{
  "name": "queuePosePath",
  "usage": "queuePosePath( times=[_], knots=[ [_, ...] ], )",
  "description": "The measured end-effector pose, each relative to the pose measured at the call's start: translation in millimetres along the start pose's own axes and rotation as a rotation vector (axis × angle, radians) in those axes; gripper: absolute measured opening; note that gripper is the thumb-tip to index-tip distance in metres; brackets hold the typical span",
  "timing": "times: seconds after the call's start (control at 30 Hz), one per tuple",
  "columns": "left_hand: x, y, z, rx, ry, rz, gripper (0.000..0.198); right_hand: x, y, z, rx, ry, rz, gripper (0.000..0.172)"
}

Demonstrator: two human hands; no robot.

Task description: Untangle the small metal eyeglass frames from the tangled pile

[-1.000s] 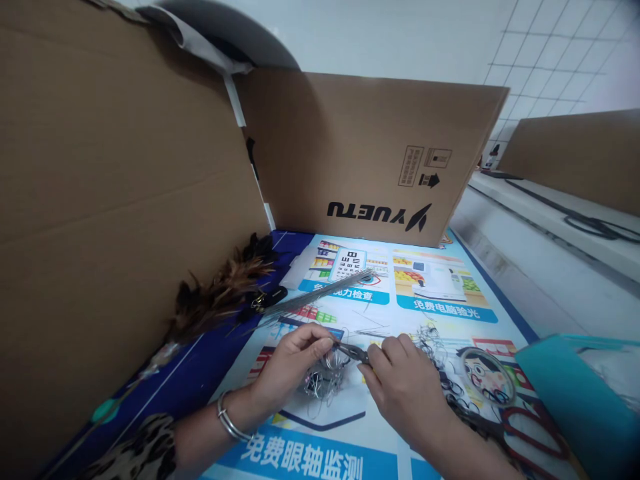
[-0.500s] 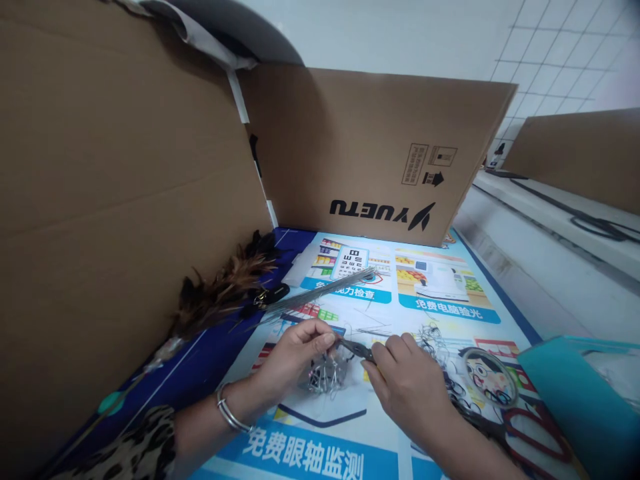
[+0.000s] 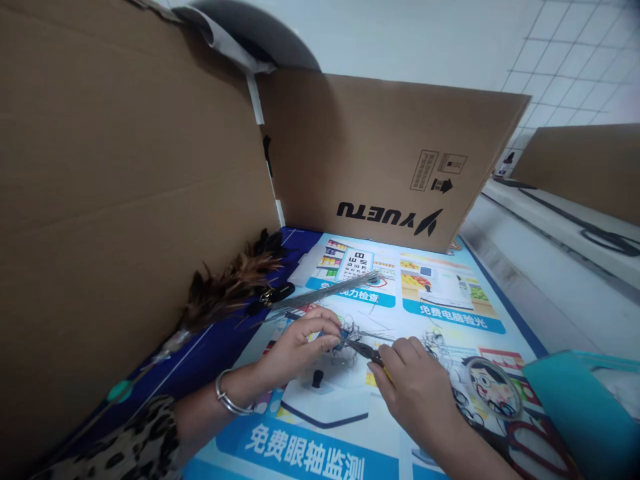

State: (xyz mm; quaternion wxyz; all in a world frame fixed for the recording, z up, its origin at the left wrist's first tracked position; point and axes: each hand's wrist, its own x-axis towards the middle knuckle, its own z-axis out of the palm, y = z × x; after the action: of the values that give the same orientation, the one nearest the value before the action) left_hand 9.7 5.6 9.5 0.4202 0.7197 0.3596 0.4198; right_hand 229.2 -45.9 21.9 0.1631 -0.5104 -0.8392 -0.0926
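Note:
My left hand [image 3: 307, 343] pinches a tangled cluster of thin bent wire [image 3: 353, 329] between thumb and fingertips. My right hand [image 3: 417, 380] is closed around the handles of a pair of pliers [image 3: 364, 349]. The dark jaws of the pliers point left and meet the wire at my left fingertips; whether they are clamped on it I cannot tell. Beyond my hands lies a bundle of long straight wires [image 3: 330, 291]. A pile of curled wire bits [image 3: 434, 341] rests past my right hand.
Cardboard panels [image 3: 390, 147] stand behind and at the left. Brown feathers [image 3: 233, 277] lie along the left panel, beside a small black object [image 3: 281, 291]. At right are a clear round ring [image 3: 517, 400], red-handled scissors [image 3: 535, 443] and a teal container [image 3: 575, 393] on the printed sheet [image 3: 320, 433].
The wire cluster has swung from below my fingers up to behind the plier jaws. Both hands stay close together, and the whole view has shifted slightly.

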Motion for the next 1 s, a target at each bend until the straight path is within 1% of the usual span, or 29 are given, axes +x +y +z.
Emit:
queuePosePath(
  times=[0.07,0.17,0.3,0.43,0.5,0.63,0.77,0.87,1.0],
  knots=[
    [2,0,-4.1,0.107,-0.011,0.09,0.013,0,1,-1,0.018,0.006,-0.009,0.019],
    [3,-3,-9.6,0.187,-0.038,0.17,0.015,1,4,-4,0.09,0.041,-0.025,0.019],
    [3,-8,-16.1,0.291,-0.079,0.241,0.016,1,10,-3,0.209,0.104,0.003,0.02],
    [1,-11,-19.9,0.325,-0.056,0.293,0.015,1,12,1,0.241,0.112,0.023,0.02],
    [1,-11,-20.5,0.303,-0.067,0.304,0.016,1,11,2,0.255,0.095,0.036,0.02],
    [0,-9,-20.3,0.258,-0.091,0.281,0.017,0,9,2,0.287,0.014,0.073,0.02],
    [-1,-5,-19.3,0.253,-0.082,0.284,0.019,-1,7,3,0.292,-0.033,0.087,0.019],
    [-1,-5,-18.7,0.275,-0.068,0.292,0.019,-2,8,5,0.284,-0.045,0.08,0.017],
    [-2,-5,-17.5,0.3,-0.071,0.331,0.019,-3,8,8,0.27,-0.02,0.049,0.017]
  ],
)
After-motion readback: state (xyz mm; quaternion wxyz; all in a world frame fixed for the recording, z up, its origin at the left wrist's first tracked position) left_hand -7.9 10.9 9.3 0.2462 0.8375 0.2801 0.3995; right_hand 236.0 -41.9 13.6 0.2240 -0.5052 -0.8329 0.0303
